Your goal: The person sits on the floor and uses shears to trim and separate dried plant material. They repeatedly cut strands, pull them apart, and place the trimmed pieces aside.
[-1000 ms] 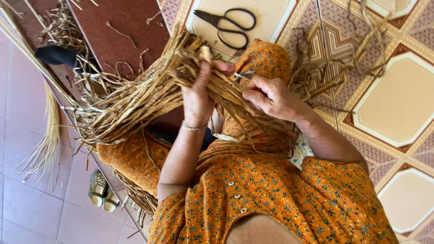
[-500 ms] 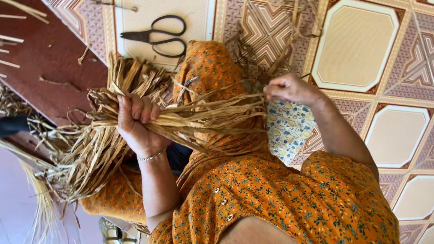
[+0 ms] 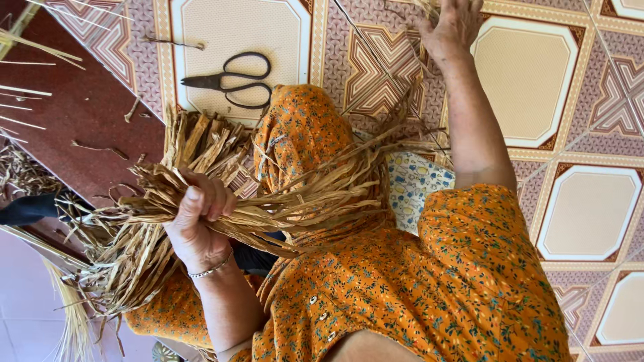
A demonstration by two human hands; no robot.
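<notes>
The left hand is clamped around a thick bundle of dry, flat, straw-coloured fibre strips, which lies across the lap in orange flowered cloth. The right hand is raised far up, fingers closed on a few thin strands, though the frame edge partly hides the grip. The brittle strips could snap or slip out and tangle if pulled hard. Black metal scissors lie on the glossy patterned tile floor.
</notes>
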